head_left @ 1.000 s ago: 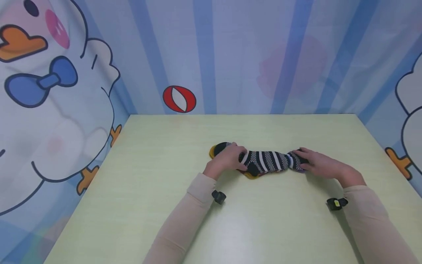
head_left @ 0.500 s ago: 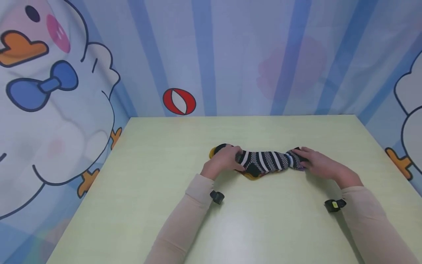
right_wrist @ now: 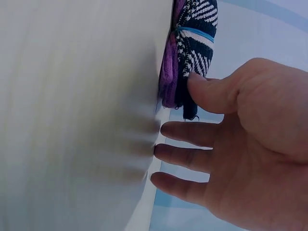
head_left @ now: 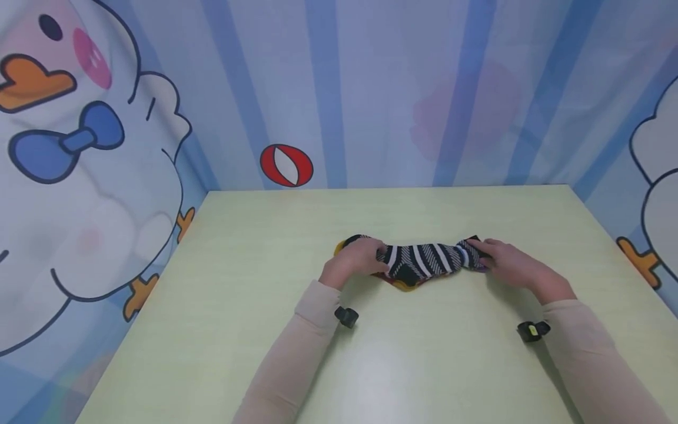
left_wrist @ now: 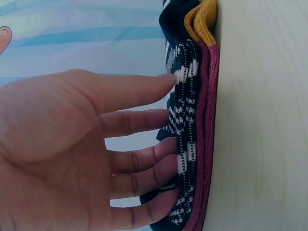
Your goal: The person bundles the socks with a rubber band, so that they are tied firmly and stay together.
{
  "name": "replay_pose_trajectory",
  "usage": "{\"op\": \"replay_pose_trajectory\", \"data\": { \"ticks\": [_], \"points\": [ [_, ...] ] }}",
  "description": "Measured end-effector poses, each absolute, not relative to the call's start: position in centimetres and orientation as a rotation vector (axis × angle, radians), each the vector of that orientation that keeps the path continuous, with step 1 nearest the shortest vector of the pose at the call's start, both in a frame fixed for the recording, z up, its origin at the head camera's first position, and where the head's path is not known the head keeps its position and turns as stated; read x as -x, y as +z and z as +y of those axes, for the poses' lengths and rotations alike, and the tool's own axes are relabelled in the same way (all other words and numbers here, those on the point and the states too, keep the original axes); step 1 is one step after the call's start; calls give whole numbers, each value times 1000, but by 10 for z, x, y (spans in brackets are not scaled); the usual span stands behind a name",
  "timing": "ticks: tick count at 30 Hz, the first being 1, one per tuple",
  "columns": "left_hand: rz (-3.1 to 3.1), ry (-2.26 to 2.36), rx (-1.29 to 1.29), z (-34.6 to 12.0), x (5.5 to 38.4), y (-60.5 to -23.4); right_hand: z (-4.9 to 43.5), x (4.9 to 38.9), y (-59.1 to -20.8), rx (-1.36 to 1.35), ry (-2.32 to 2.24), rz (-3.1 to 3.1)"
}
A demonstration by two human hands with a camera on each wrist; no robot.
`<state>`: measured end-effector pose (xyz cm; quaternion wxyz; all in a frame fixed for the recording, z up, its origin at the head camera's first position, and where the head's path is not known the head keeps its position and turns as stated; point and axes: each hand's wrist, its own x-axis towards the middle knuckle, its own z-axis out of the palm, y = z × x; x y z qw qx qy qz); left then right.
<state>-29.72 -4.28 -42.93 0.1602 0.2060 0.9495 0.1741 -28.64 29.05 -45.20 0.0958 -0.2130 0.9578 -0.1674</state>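
A bundle of socks (head_left: 426,261) lies stretched across the table. Its top is black with white stripes; mustard and maroon fabric (left_wrist: 205,106) shows underneath at the foot, purple at the cuffs. A thin blue band (right_wrist: 195,33) circles the bundle near the cuff end. My left hand (head_left: 357,257) rests over the foot end, fingers spread and fairly straight, thumb and fingertips touching the knit. At the right, my right hand (head_left: 508,262) pinches the cuff end: the thumb presses on top, the index finger is hidden behind, and the other fingers extend loosely above the table.
The pale green table (head_left: 238,330) meets a blue striped curtain (head_left: 381,88) at its back edge. A printed cartoon bird (head_left: 90,194) covers the left side. Small dark devices hang at the left wrist (head_left: 346,317) and the right wrist (head_left: 532,331).
The head view has tilted slightly, lowering the background. Both hands have shifted slightly left but remain on the same ends of the socks, which lie nearly as before.
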Motion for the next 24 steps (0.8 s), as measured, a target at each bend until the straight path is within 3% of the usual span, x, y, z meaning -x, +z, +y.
{"op": "replay_pose_trajectory", "data": {
  "ticks": [17, 24],
  "points": [
    [2978, 813, -685, -49, 294, -414, 267, 262, -409, 746, -789, 2886],
    [3072, 847, -736, -55, 293, -420, 255, 256, -412, 842, -897, 2975]
  ]
}}
